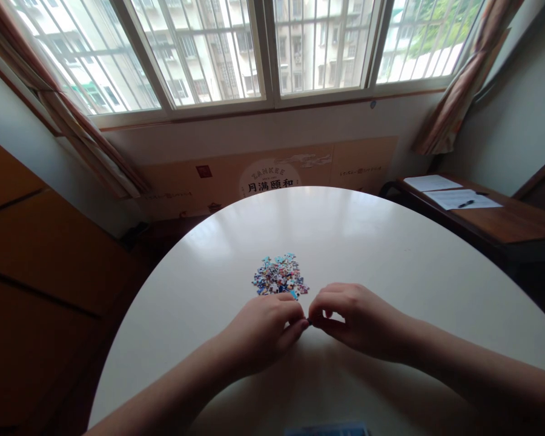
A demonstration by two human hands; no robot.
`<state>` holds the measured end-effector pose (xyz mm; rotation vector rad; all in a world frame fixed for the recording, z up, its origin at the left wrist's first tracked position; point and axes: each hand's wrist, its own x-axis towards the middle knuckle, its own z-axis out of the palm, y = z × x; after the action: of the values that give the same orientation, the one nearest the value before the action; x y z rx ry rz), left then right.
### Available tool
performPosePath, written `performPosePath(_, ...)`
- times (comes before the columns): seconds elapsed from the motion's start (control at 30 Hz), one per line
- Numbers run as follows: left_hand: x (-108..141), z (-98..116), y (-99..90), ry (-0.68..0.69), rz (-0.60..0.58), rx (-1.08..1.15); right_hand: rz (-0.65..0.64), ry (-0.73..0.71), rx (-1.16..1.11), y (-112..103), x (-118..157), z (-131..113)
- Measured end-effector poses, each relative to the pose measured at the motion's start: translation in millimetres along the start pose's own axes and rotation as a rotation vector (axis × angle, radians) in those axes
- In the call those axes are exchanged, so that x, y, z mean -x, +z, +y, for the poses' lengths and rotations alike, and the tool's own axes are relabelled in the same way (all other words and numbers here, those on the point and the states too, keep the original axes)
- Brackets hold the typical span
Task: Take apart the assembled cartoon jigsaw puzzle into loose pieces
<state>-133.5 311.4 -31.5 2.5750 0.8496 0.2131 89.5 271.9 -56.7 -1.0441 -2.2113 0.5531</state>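
Note:
A heap of small jigsaw puzzle pieces [279, 275], in blue, white, red and dark colours, lies on the round white table [181, 303]. Just in front of the heap, my left hand [266, 324] is closed in a pinch. My right hand [356, 315] pinches from the other side, its fingertips almost meeting the left ones. Between the two sets of fingertips shows a tiny dark jigsaw piece [309, 321], mostly covered by the fingers. Whether it is one piece or two joined ones I cannot tell.
At the bottom edge, a flat blue item [327, 430] is partly cut off. To the right stands a brown wooden desk [522, 221] with papers [463, 199] and a dark pen [466, 204]. A printed cardboard panel [318, 163] stands behind the table, below the barred windows.

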Motion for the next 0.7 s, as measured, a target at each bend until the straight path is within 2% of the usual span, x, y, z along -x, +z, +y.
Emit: performPosePath(0.7, -1.4, 0.6, -2.1, -0.010, -0.010, 0.001, 0.000, -0.002, -0.005, -0.4, -0.2, -2.1)
